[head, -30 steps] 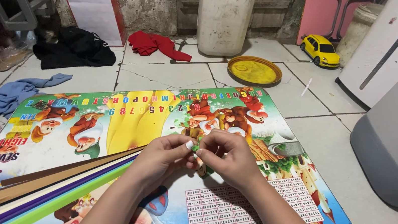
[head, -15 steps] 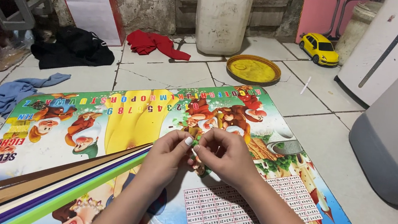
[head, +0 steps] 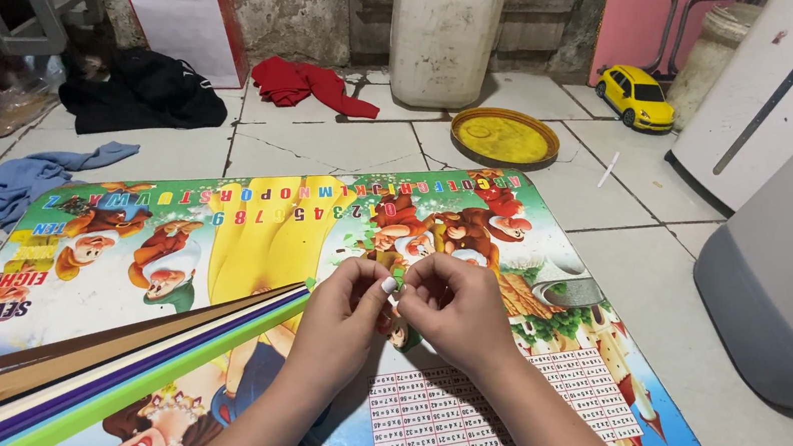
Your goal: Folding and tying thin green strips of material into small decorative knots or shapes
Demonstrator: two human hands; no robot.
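Pinched between both sets of your fingertips is a tiny green scrap of paper [head: 397,276], and honestly that's about all that shows of it: a small bright green sliver peeking out where your thumbs and forefingers meet, the rest hidden, so its shape is anyone's guess. Your left hand [head: 343,315] and right hand [head: 451,308] are pressed together at the tips, both closed on that bit, held just above the colourful cartoon-printed low table [head: 212,251], roughly at its middle.

To the left of your left forearm, a fanned stack of coloured paper sheets [head: 137,363] in brown, white, purple and green lies on the table, reaching almost to your left wrist. Under your right forearm there's a white grid chart with red print [head: 432,424] that's part of the tabletop.

Further off on the tiled floor: a round yellow lid [head: 505,138], a yellow toy car [head: 637,96], a crumpled red cloth [head: 310,86], a blue cloth [head: 7,190] and a big white plastic jerrycan [head: 444,27] against the wall.
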